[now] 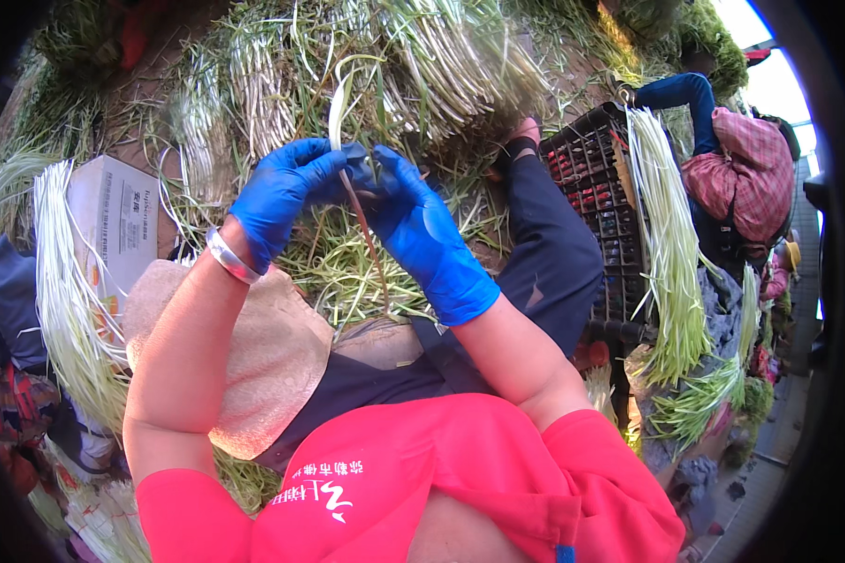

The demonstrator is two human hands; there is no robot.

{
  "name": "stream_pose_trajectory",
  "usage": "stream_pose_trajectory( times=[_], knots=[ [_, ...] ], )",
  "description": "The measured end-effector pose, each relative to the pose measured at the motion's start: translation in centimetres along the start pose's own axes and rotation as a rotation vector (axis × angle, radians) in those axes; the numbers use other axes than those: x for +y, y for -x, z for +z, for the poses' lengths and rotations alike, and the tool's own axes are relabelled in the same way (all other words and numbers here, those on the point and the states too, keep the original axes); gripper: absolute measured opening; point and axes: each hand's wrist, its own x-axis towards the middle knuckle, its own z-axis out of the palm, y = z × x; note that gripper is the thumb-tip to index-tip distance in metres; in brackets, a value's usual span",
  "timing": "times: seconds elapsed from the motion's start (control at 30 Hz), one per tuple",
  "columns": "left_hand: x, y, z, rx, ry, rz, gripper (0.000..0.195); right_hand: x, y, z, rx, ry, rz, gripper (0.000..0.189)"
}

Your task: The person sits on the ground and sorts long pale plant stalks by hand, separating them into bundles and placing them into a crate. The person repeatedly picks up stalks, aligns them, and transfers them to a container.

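My left hand (pixel 282 193), in a blue glove, pinches a single long plant stalk (pixel 338 119) between thumb and finger. Its upper part is a pale green-white leaf; a thin reddish-brown length (pixel 366 239) hangs below the fingers. Close beside it is my right hand (pixel 426 236), also gloved in blue, with its fingers curled toward the stalk. A dark blur between the two hands hides what the right fingertips touch. Under both hands lies a heap of cut green-white stalks and scraps (pixel 366 274).
Bundles of pale stalks (pixel 458 63) lie on the ground ahead. On the left, long stalks (pixel 70 267) drape beside a white carton (pixel 123 211) bearing writing. To the right, a black plastic crate (pixel 591 211) stands by hanging stalks (pixel 676 260). A person in a checked shirt (pixel 746 169) sits beyond.
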Motion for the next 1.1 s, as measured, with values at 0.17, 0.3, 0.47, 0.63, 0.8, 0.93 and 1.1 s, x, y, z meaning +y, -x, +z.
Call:
stream_pose_trajectory(
  times=[0.17,0.3,0.47,0.63,0.8,0.93,1.1],
  knots=[
    [0.0,-0.1,-0.5,0.095,0.079,0.042,0.025,0.2,2.7,-2.5,0.057,0.854,-0.072,0.025],
    [0.2,0.1,-0.6,0.166,0.159,0.098,0.023,1.4,5.1,-6.9,-0.189,1.796,-0.265,0.028],
    [2.0,1.3,-4.1,0.423,0.482,0.451,0.022,-0.6,6.5,-13.4,-0.395,2.452,0.734,0.044],
    [-2.6,3.2,-4.1,0.406,0.412,0.215,0.024,-5.4,1.2,-13.9,-0.012,2.218,0.305,0.04],
    [-8.9,4.9,2.2,-0.006,0.403,-0.457,0.029,-8.2,-5.6,-9.6,0.112,1.98,-0.261,0.028],
    [-8.5,5.6,4.4,-0.105,0.512,-0.735,0.026,-4.2,-10.8,-5.1,-0.01,1.79,-0.267,0.044],
    [-4.5,5.1,1.8,-0.801,-0.41,-0.535,0.038,3.8,-17.9,-0.4,-0.163,1.971,-0.206,0.073]
  ],
)
